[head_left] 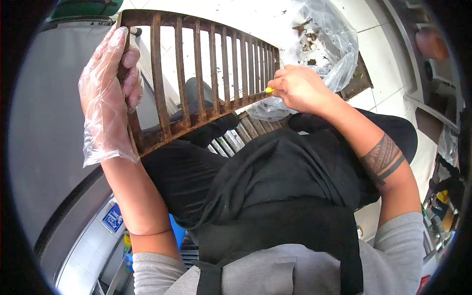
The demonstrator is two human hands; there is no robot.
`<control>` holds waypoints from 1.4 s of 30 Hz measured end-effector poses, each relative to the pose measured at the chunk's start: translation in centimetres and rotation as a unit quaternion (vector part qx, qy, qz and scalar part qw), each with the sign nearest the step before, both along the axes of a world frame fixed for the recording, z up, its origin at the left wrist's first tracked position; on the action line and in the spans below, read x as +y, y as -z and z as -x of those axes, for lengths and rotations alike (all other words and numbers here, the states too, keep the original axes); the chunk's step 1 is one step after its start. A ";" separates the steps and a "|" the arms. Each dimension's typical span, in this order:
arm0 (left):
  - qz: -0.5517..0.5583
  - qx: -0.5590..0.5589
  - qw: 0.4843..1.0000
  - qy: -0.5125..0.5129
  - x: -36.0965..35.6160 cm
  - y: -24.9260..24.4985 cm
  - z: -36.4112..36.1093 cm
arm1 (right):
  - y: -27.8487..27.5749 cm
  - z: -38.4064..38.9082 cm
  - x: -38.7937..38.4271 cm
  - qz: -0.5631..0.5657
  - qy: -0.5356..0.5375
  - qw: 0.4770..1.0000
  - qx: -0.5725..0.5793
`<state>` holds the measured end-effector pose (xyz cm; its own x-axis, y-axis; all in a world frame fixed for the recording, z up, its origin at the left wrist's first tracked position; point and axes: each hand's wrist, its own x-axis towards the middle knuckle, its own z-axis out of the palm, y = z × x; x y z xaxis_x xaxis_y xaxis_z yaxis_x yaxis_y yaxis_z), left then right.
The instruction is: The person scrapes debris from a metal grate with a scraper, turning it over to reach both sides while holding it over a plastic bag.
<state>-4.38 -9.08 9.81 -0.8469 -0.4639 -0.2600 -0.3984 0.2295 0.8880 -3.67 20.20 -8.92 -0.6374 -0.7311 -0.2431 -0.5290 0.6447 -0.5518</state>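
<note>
A rusty brown metal grate [214, 64] with parallel bars is held up at a tilt above my lap. My left hand [110, 91], in a clear plastic glove, wraps its fingers around the grate's near left end. At the far right end is my bare right hand [302, 88], closed on a yellow-ended tool [269, 90] beside the grate's lower rail. Only the yellow tip shows, and the rest of the tool is hidden by my fingers. A clear plastic bag [339, 42] lies just beyond my right hand, with dark brown scraps [309, 42] in it.
White floor tiles [388, 64] carry scattered dark bits. Another slatted grate [241, 132] lies below, between my legs. A grey metal panel [59, 108] stands close on the left, with a green container [88, 7] behind it. Metal equipment [408, 54] lines the right side.
</note>
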 end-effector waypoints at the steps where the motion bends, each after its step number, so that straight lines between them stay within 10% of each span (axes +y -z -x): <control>1: 0.000 0.000 1.000 -0.001 -0.1 0.0 0.0 | 0.2 0.4 -0.1 -0.004 -0.047 0.998 0.047; 42: -0.030 -0.005 0.998 -0.046 -0.3 0.4 -0.5 | -0.3 -0.9 0.1 0.033 -0.088 0.996 0.001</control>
<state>-3.90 -9.42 9.37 -0.7987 -0.5229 -0.2976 -0.4238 0.1378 0.8952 -2.79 20.30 -8.64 -0.4994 -0.8455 -0.1890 -0.6315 0.5046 -0.5887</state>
